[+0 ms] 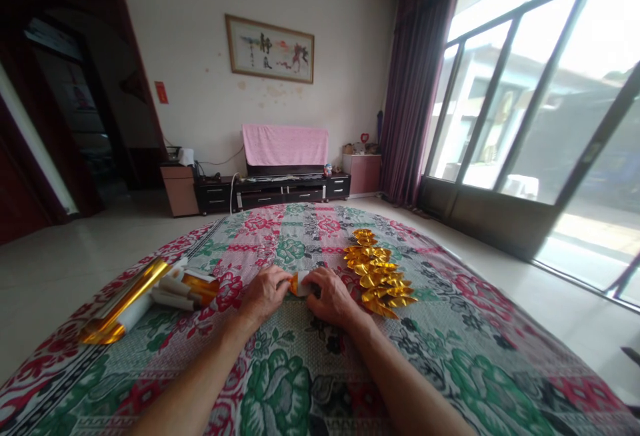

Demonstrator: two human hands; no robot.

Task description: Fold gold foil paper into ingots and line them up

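A small piece of gold foil paper (pixel 295 283) with a whitish underside stretches between my two hands, just above the patterned cloth. My left hand (pixel 267 293) pinches its gold end between thumb and fingers. At the pale end, my right hand (pixel 330 295) is closed with fingers curled; part of the paper is hidden behind them. Right of my right hand lies a cluster of folded gold foil pieces (pixel 380 276) with pointed tips, laid in an overlapping row. To the left of my left hand sit rolled gold foil sheets (pixel 135 296) with white backs.
A flowered cloth (pixel 277 389) in red, green and grey covers the round table. Beyond stand a low black cabinet (pixel 300 195) and a pink cloth (pixel 285 145) draped over something. Glass doors (pixel 520 89) and a purple curtain (pixel 415 89) are at the right.
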